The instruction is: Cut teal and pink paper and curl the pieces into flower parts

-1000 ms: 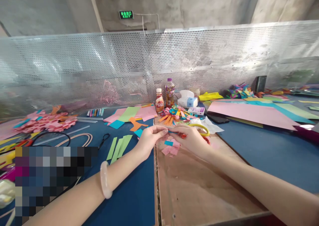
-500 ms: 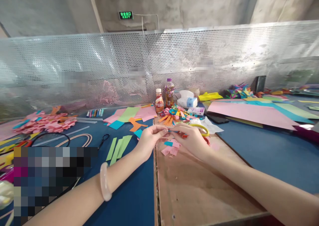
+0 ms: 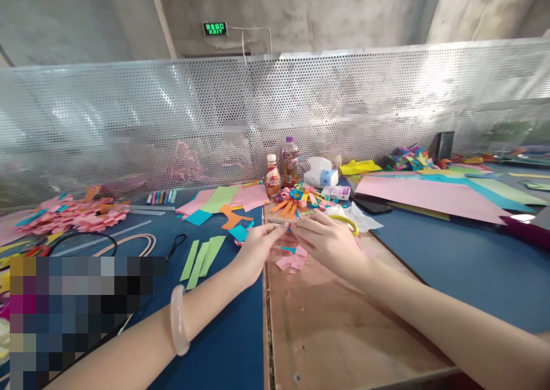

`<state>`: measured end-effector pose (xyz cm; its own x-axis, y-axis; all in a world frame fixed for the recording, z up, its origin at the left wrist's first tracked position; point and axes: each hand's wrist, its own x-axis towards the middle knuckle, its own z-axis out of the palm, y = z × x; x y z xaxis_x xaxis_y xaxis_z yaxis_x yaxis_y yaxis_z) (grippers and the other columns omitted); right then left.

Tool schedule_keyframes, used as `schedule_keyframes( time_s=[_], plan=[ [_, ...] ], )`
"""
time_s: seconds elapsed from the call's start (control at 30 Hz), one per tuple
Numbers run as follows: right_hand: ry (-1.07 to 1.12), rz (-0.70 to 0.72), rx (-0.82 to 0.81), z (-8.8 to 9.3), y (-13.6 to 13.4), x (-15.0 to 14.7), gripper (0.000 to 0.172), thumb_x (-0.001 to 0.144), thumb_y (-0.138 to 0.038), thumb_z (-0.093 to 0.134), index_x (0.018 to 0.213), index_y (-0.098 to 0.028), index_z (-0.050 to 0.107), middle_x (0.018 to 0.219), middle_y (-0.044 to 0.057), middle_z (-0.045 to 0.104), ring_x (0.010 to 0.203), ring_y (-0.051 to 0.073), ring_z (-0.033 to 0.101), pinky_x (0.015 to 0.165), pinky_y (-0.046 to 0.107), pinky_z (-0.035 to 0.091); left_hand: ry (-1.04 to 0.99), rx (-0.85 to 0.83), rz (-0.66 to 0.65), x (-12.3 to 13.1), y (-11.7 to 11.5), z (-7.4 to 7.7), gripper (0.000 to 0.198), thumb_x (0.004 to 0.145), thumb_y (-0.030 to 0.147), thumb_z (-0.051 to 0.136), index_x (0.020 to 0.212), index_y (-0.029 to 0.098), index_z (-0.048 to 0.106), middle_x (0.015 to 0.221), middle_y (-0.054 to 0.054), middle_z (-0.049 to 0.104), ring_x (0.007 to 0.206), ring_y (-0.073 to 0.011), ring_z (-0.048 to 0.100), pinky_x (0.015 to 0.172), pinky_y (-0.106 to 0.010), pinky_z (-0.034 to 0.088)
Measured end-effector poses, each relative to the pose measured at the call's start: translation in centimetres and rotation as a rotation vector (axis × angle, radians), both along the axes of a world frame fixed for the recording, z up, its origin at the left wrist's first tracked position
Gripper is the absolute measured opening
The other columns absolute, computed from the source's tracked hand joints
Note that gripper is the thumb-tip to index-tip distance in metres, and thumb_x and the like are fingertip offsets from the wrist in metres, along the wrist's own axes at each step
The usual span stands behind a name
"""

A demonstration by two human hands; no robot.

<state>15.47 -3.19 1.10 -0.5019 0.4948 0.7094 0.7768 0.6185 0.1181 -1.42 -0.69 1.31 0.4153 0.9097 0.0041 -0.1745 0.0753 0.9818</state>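
Note:
My left hand (image 3: pixel 253 251) and my right hand (image 3: pixel 330 242) meet over the wooden board (image 3: pixel 326 321), fingertips pinched close together. A thin greyish strip (image 3: pixel 278 221) shows at the left fingertips; what it is, and what else the fingers hold, is too small to tell. Behind my right hand curves a yellow handle loop (image 3: pixel 347 223), its lower part hidden; whether the hand touches it I cannot tell. Pink paper pieces (image 3: pixel 291 262) lie on the board below my hands. Just beyond is a pile of colourful paper strips (image 3: pixel 301 196). Blue paper (image 3: pixel 238 233) lies beside my left hand.
Green strips (image 3: pixel 201 258) and a pink paper pile (image 3: pixel 73 212) lie left on the blue surface (image 3: pixel 232 333). Two drink bottles (image 3: pixel 290 162), a tissue pack (image 3: pixel 322 173) and a white tissue (image 3: pixel 358 217) stand or lie behind. Large pink sheets (image 3: pixel 429 196) lie right. A perforated metal panel (image 3: pixel 301 92) closes the back.
The blue bit seen between my fingertips is no longer visible there, and a greyish strip shows instead. My right fingers have shifted slightly over the left fingertips. The view has moved a little.

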Motion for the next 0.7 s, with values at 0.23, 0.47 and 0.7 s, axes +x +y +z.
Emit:
schedule_keyframes(
  time_s=[0.23, 0.47, 0.7],
  plan=[
    [0.354, 0.077, -0.196, -0.1, 0.1, -0.8, 0.021, 0.082, -0.02, 0.048, 0.093, -0.021, 0.066, 0.093, 0.006, 0.067, 0.086, 0.019, 0.057, 0.074, 0.03, 0.048, 0.044, 0.07, 0.011, -0.2, 0.3, -0.1, 0.023, 0.074, 0.035, 0.062, 0.081, 0.013, 0.066, 0.079, -0.008, 0.069, 0.067, -0.0165, 0.064, 0.064, -0.028, 0.05],
    [0.781, 0.103, -0.68, -0.3, 0.3, -1.3, 0.027, 0.084, -0.033, 0.043, 0.079, -0.017, 0.064, 0.073, 0.002, 0.066, 0.064, 0.014, 0.057, 0.055, 0.023, 0.044, 0.118, 0.157, 0.047, 0.0, 0.1, 0.2, 0.022, 0.074, 0.035, 0.061, 0.083, 0.016, 0.067, 0.077, -0.006, 0.07, 0.069, -0.0199, 0.065, 0.071, -0.033, 0.05],
    [0.916, 0.277, -0.989, -0.9, 1.0, -1.0, 0.024, 0.08, -0.037, 0.052, 0.078, -0.016, 0.064, 0.073, 0.002, 0.063, 0.062, 0.012, 0.055, 0.055, 0.023, 0.044, 0.194, 0.256, 0.072, -0.1, 0.2, 0.2, 0.021, 0.076, 0.036, 0.058, 0.079, 0.017, 0.067, 0.071, -0.005, 0.069, 0.067, -0.0194, 0.063, 0.067, -0.031, 0.05]
  ],
)
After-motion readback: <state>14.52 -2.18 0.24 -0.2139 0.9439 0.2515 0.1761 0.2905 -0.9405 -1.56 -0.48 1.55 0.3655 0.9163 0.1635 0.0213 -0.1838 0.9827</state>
